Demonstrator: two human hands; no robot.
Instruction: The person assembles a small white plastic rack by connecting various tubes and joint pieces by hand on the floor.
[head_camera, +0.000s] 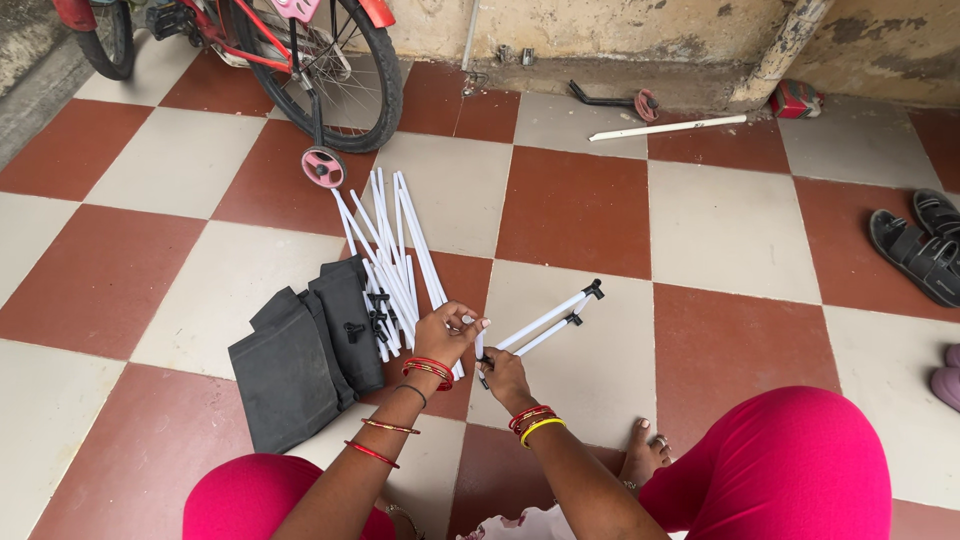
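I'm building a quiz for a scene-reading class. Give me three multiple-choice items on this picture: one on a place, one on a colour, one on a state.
1. Where does the folded dark fabric lie?
A. left of the pile of white rods
B. beside the sandals
C. under the bicycle

2. What colours are the floor tiles?
A. blue and grey
B. red-brown and cream
C. all black

3. How is the right hand?
A. empty and flat
B. closed on two white rods
C. on the bicycle wheel

Key: 1 A, the fabric touches the pile's left side. 2 B, a chequer pattern. 3 B, its fingers wrap the rods' near ends.
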